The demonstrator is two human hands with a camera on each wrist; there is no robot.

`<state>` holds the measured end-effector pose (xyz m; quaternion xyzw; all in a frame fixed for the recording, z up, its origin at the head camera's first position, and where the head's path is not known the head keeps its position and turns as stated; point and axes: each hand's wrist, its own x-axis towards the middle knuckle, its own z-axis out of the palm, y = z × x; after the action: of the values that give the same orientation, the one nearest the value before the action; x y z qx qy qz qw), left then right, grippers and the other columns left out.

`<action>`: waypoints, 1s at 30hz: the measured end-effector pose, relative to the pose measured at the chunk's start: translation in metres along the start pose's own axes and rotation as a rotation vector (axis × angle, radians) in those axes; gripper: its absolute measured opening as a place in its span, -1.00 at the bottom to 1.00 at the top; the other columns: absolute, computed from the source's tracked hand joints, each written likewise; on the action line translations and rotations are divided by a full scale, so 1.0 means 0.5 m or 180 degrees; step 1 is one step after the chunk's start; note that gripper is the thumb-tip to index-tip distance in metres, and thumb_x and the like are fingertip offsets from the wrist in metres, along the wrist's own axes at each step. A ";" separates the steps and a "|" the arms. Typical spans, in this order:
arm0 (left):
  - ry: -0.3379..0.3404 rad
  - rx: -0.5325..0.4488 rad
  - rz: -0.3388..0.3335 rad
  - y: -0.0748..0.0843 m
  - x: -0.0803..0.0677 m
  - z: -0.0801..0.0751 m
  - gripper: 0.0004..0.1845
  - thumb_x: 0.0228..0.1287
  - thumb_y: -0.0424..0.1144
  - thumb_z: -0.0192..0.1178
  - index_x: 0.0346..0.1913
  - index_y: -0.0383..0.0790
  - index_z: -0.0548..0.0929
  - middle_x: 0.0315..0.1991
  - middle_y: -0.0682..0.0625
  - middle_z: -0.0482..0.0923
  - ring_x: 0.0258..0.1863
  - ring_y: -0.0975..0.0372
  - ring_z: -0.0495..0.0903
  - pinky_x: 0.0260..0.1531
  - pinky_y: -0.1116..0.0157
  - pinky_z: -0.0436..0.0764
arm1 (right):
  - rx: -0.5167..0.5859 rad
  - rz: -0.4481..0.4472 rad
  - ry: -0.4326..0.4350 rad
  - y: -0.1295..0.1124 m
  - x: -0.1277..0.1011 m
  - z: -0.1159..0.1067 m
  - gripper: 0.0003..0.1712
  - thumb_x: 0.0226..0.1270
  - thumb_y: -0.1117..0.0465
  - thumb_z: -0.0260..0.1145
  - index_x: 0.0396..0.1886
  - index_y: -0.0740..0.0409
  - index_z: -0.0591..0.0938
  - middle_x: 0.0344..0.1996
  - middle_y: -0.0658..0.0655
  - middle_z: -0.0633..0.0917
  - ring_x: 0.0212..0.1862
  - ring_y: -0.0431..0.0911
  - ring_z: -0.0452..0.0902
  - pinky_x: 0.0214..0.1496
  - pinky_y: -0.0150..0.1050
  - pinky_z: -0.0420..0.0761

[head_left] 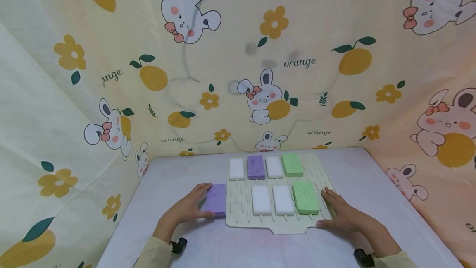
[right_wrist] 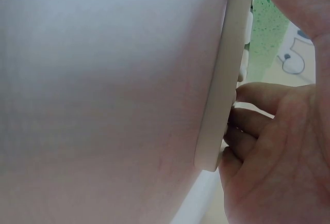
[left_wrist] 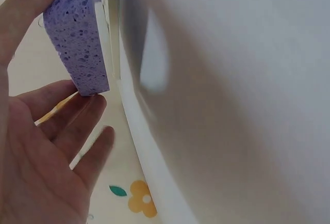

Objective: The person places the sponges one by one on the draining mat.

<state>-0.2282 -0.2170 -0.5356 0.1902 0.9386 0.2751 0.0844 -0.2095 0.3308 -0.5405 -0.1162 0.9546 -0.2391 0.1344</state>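
Seven sponges already lie in two rows on the cream tray, just right of the left hand; one slot looks open; the fingers pinch a purple sponge on the counter at the tray's left edge; the right hand curls its fingers around the tray's right rim, beside a green sponge.
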 end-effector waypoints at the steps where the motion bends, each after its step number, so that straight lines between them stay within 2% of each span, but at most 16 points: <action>1: -0.0008 -0.0004 0.0028 0.003 0.002 0.002 0.20 0.16 0.24 0.59 0.70 -0.24 0.21 0.66 -0.22 0.19 0.64 -0.14 0.21 0.59 -0.17 0.30 | 0.0005 0.0000 -0.0001 0.001 0.000 0.001 0.45 0.13 -0.33 0.63 0.71 0.37 0.09 0.67 0.54 -0.02 0.57 0.69 -0.21 0.48 0.68 0.08; 8: 0.0004 -0.0020 0.0200 0.026 0.021 0.015 0.20 0.18 0.24 0.58 0.69 -0.28 0.20 0.65 -0.24 0.20 0.63 -0.14 0.22 0.59 -0.15 0.31 | 0.0012 0.0008 -0.0032 0.002 -0.001 0.001 0.47 0.13 -0.35 0.62 0.71 0.38 0.08 0.67 0.54 -0.03 0.57 0.69 -0.22 0.48 0.68 0.06; 16: -0.0047 -0.0025 0.0289 0.051 0.046 0.027 0.20 0.19 0.23 0.58 0.70 -0.29 0.19 0.65 -0.23 0.18 0.64 -0.12 0.22 0.60 -0.12 0.30 | 0.0063 0.0014 -0.0061 0.004 -0.002 0.001 0.47 0.15 -0.35 0.61 0.72 0.37 0.05 0.68 0.54 -0.06 0.58 0.68 -0.25 0.50 0.67 0.03; 30: -0.0179 -0.0085 0.0239 0.082 0.079 0.057 0.23 0.18 0.25 0.57 0.71 -0.27 0.15 0.69 -0.21 0.12 0.65 -0.11 0.19 0.61 -0.12 0.27 | 0.0021 0.0051 0.0014 0.002 0.000 0.003 0.48 0.11 -0.36 0.63 0.72 0.37 0.08 0.67 0.54 -0.03 0.58 0.67 -0.22 0.51 0.65 0.05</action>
<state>-0.2442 -0.1556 -0.5389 0.2319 0.9243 0.2852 0.1029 -0.2091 0.3309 -0.5420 -0.1076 0.9550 -0.2414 0.1346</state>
